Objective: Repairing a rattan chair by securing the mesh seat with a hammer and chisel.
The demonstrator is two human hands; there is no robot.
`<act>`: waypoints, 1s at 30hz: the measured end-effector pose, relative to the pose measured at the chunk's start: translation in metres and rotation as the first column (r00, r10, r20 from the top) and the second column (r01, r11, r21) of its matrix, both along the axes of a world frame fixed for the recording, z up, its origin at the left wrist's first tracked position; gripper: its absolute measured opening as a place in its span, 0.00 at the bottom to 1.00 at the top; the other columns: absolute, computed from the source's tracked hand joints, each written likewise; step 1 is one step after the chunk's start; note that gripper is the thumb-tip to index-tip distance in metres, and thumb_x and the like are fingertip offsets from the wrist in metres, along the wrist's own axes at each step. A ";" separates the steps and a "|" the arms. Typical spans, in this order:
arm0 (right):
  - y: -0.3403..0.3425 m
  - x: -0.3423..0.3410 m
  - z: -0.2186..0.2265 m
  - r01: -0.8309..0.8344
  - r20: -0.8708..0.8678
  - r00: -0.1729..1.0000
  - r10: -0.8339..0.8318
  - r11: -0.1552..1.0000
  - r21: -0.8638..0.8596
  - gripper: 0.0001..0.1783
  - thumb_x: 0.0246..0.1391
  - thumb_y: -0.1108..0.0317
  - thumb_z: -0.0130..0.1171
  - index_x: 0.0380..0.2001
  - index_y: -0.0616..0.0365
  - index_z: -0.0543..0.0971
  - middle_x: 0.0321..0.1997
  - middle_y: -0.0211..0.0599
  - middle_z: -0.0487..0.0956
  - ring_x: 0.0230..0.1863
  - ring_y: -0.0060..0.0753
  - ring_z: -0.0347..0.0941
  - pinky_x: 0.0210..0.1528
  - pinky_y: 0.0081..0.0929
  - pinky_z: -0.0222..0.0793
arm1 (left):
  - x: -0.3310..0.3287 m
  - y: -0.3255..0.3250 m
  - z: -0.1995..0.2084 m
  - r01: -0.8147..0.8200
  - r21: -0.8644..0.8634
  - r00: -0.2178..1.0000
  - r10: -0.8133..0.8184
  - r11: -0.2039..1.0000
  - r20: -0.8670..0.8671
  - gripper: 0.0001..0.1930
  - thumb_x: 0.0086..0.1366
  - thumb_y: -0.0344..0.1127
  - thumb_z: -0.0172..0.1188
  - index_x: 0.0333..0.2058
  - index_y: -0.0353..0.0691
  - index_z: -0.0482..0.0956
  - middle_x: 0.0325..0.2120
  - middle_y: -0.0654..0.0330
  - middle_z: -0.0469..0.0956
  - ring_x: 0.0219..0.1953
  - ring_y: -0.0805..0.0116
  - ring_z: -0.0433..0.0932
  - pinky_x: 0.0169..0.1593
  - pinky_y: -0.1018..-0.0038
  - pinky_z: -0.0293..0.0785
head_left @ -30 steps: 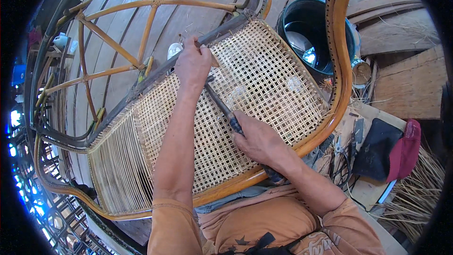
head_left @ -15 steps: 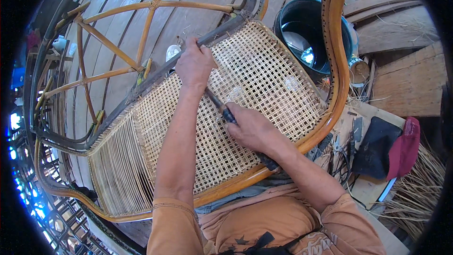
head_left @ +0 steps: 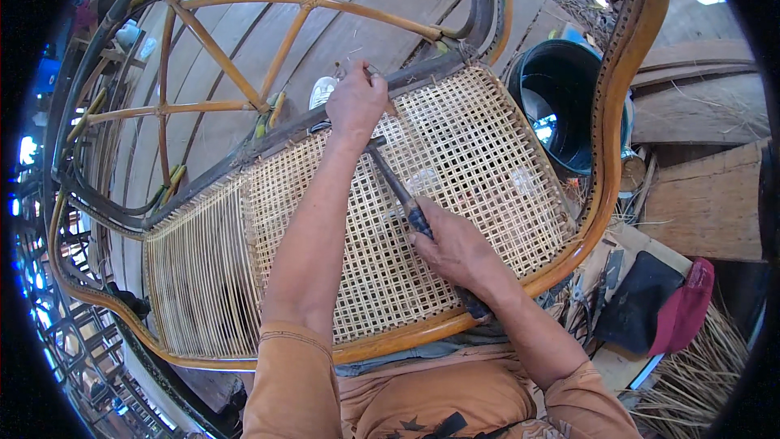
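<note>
A woven cane panel lies across my lap inside a curved wooden chair frame; open squares fill most of it, with parallel cane strands at the left. My right hand grips the dark wrapped handle of a hammer, held slantwise over the weave. Its small metal head is beside my left wrist. My left hand is closed at the panel's far dark rail, fingers pinched together. What it holds is hidden, though a thin strand end shows above the fingertips.
Beyond the rail, rattan braces cross over a plank floor. A dark bucket with water stands at the far right. At right lie a black and maroon cloth item, small tools, boards and loose cane strips.
The view has shifted, so the chair frame appears lower and the bucket farther right. The hammer's head now shows clear of my left wrist. Both hands keep their grips.
</note>
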State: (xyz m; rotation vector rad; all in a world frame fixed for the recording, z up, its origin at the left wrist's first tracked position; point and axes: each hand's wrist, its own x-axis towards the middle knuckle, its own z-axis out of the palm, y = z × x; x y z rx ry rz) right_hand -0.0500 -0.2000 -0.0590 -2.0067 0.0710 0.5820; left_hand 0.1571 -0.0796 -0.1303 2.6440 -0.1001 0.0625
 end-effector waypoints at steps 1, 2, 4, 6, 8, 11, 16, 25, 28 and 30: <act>-0.001 0.001 -0.002 0.006 0.016 1.000 -0.006 1.000 0.008 0.15 0.54 0.65 0.51 0.42 0.60 0.65 0.30 0.53 0.73 0.34 0.55 0.72 0.38 0.44 0.67 | 0.000 0.000 0.001 0.000 -0.012 1.000 0.000 1.000 0.022 0.18 0.57 0.41 0.50 0.45 0.43 0.72 0.30 0.48 0.80 0.35 0.48 0.79 0.42 0.57 0.73; -0.002 0.002 -0.003 0.013 0.031 0.999 -0.014 1.000 0.015 0.15 0.54 0.65 0.51 0.42 0.59 0.65 0.29 0.53 0.73 0.34 0.55 0.73 0.38 0.44 0.67 | -0.001 0.000 0.000 0.002 -0.024 0.999 -0.001 1.000 0.043 0.17 0.57 0.41 0.50 0.45 0.43 0.72 0.29 0.48 0.80 0.35 0.47 0.80 0.42 0.57 0.73; -0.002 0.010 -0.003 0.009 0.015 1.000 -0.009 1.000 0.005 0.14 0.54 0.64 0.51 0.41 0.59 0.65 0.29 0.52 0.73 0.34 0.55 0.72 0.39 0.45 0.66 | -0.001 -0.001 -0.002 0.000 -0.013 0.999 0.001 1.000 0.048 0.17 0.58 0.41 0.49 0.45 0.44 0.71 0.28 0.47 0.80 0.34 0.47 0.80 0.41 0.56 0.74; 0.001 0.018 -0.005 0.007 -0.001 1.000 -0.007 1.000 -0.005 0.14 0.54 0.64 0.50 0.40 0.59 0.66 0.28 0.52 0.73 0.33 0.55 0.72 0.39 0.45 0.66 | -0.002 -0.003 -0.004 0.000 0.000 0.999 0.000 1.000 0.052 0.17 0.58 0.41 0.49 0.46 0.44 0.71 0.28 0.47 0.80 0.33 0.47 0.80 0.40 0.56 0.74; 0.003 0.023 -0.010 0.006 0.044 0.999 -0.006 1.000 -0.018 0.13 0.54 0.64 0.50 0.38 0.60 0.66 0.28 0.52 0.73 0.33 0.55 0.72 0.39 0.45 0.66 | -0.004 -0.004 -0.004 0.000 0.029 0.996 -0.002 1.000 0.085 0.17 0.58 0.42 0.49 0.46 0.44 0.70 0.26 0.48 0.80 0.31 0.47 0.80 0.37 0.56 0.75; -0.001 0.035 -0.016 -0.039 0.015 0.999 0.039 0.999 0.005 0.12 0.53 0.63 0.49 0.37 0.60 0.67 0.28 0.52 0.73 0.33 0.55 0.72 0.39 0.45 0.66 | -0.010 -0.010 -0.005 -0.011 0.054 0.995 0.005 0.998 0.103 0.17 0.59 0.42 0.49 0.45 0.44 0.71 0.26 0.48 0.80 0.30 0.47 0.80 0.36 0.56 0.75; -0.003 0.041 -0.010 0.004 -0.036 0.999 -0.006 0.999 -0.038 0.13 0.53 0.64 0.48 0.38 0.60 0.68 0.29 0.54 0.74 0.34 0.57 0.72 0.39 0.46 0.66 | -0.005 -0.009 -0.004 0.001 0.087 0.995 -0.010 0.996 0.098 0.17 0.59 0.41 0.49 0.46 0.43 0.70 0.27 0.47 0.80 0.31 0.47 0.80 0.38 0.56 0.75; -0.001 0.037 -0.013 -0.049 0.032 0.998 0.050 0.998 -0.025 0.14 0.52 0.66 0.50 0.40 0.63 0.67 0.33 0.59 0.74 0.38 0.60 0.72 0.43 0.48 0.66 | 0.009 -0.004 -0.003 0.021 0.010 0.989 -0.022 1.000 0.144 0.17 0.59 0.41 0.49 0.46 0.42 0.69 0.28 0.48 0.80 0.32 0.48 0.80 0.37 0.56 0.74; -0.003 0.038 -0.017 -0.031 0.028 0.999 0.032 0.999 -0.036 0.14 0.53 0.64 0.50 0.38 0.62 0.67 0.31 0.58 0.74 0.37 0.60 0.72 0.41 0.47 0.66 | 0.000 -0.011 0.001 0.040 0.025 0.991 -0.043 0.999 0.128 0.17 0.59 0.41 0.49 0.46 0.43 0.69 0.28 0.48 0.80 0.31 0.48 0.80 0.37 0.57 0.74; -0.004 0.038 -0.020 -0.020 0.053 0.998 0.022 0.999 -0.037 0.14 0.53 0.64 0.50 0.38 0.62 0.67 0.31 0.57 0.74 0.36 0.60 0.72 0.41 0.47 0.66 | -0.009 -0.012 0.002 0.051 0.027 0.989 -0.054 0.998 0.137 0.17 0.59 0.41 0.49 0.46 0.43 0.69 0.28 0.48 0.80 0.31 0.49 0.80 0.36 0.57 0.74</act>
